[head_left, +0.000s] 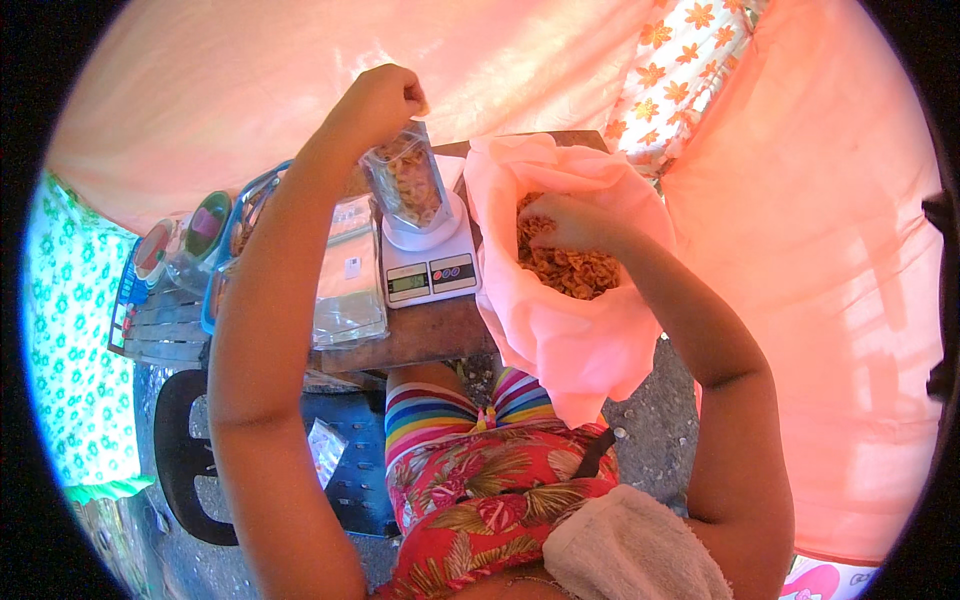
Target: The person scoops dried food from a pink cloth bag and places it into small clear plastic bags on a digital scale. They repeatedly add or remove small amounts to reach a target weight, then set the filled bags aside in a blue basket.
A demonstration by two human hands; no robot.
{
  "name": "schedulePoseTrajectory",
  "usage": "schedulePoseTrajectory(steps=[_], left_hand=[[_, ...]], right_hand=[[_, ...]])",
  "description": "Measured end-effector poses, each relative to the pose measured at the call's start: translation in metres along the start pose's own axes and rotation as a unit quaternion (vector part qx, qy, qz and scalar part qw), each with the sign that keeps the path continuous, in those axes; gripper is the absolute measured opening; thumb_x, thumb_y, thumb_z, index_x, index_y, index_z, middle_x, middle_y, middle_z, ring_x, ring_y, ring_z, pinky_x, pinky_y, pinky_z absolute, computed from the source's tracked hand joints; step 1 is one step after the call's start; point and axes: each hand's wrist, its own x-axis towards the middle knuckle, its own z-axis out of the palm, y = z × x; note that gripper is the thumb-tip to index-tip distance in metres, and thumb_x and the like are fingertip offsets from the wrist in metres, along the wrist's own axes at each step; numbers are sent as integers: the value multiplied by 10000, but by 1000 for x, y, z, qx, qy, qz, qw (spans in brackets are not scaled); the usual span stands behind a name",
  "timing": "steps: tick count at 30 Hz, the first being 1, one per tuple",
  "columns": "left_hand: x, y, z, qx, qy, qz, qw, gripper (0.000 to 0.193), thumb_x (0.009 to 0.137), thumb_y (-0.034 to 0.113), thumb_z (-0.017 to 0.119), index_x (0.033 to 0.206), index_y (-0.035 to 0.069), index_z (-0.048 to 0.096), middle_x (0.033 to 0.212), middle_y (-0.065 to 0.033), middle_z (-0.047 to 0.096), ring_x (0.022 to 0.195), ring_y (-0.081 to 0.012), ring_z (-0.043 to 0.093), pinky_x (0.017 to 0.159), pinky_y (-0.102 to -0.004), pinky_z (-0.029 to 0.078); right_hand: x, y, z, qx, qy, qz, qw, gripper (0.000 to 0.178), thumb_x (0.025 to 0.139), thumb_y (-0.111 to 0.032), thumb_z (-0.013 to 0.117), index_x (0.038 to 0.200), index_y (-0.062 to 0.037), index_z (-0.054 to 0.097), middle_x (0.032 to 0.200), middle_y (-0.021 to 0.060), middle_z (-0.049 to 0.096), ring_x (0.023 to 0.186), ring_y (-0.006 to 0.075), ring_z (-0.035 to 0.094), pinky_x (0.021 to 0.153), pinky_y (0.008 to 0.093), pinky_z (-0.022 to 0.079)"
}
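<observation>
My left hand point(385, 98) is closed, fingers curled in a pinch, at the top of a clear plastic pouch point(407, 175). A tiny pale bit shows at its fingertips; I cannot make out what it is. Curly brown snack pieces fill much of the pouch, which stands upright on a white digital kitchen scale point(432, 265). To the right, my right hand point(572, 222) reaches into a container lined with pink cloth point(545, 345). Its fingers curl around some of the crisp brown snack pieces point(575, 272) heaped inside, and the fingertips are partly hidden among them.
Flat clear bags point(348, 290) lie stacked left of the scale on the wooden table point(430, 332). Farther left are a blue-rimmed basket point(215, 290) and round tubs point(205, 228). A black chair point(185, 455) is below them. Pink cloth point(800, 250) hangs around the table.
</observation>
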Motion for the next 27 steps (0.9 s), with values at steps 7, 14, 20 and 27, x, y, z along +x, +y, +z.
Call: schedulePoseTrajectory(steps=[7, 14, 20, 27], left_hand=[[3, -23, 6, 148, -90, -24, 985, 125, 702, 65, 651, 818, 41, 690, 854, -157, 660, 796, -289, 646, 740, -362, 514], [-3, -7, 0, 95, 0, -6, 995, 200, 700, -40, 585, 859, 31, 682, 905, -167, 655, 860, -309, 632, 779, -361, 501], [-6, 26, 17, -11, 64, 87, 994, 157, 759, 4, 542, 858, 7, 663, 898, -185, 648, 862, -332, 625, 781, -383, 490], [-34, 63, 93, -86, -79, 42, 992, 170, 779, 140, 626, 894, 17, 649, 952, -187, 630, 899, -324, 615, 824, -392, 484]], right_hand=[[-21, 1, 31, -75, -146, 141, 976, 461, 722, -127, 671, 1173, -146, 583, 1310, 215, 371, 1099, 389, 478, 948, 427, 381], [-38, 20, -20, 37, -107, 283, 952, 348, 727, -68, 637, 1061, -163, 649, 1034, 81, 597, 1021, 248, 541, 886, 367, 429], [-24, 34, -60, 180, -157, 274, 932, 245, 766, -75, 636, 1006, -106, 671, 970, 56, 647, 871, 159, 597, 781, 307, 485], [22, 68, 0, -35, -75, 98, 992, 279, 793, -127, 620, 1063, -58, 631, 1012, 122, 656, 924, 208, 610, 833, 333, 481]])
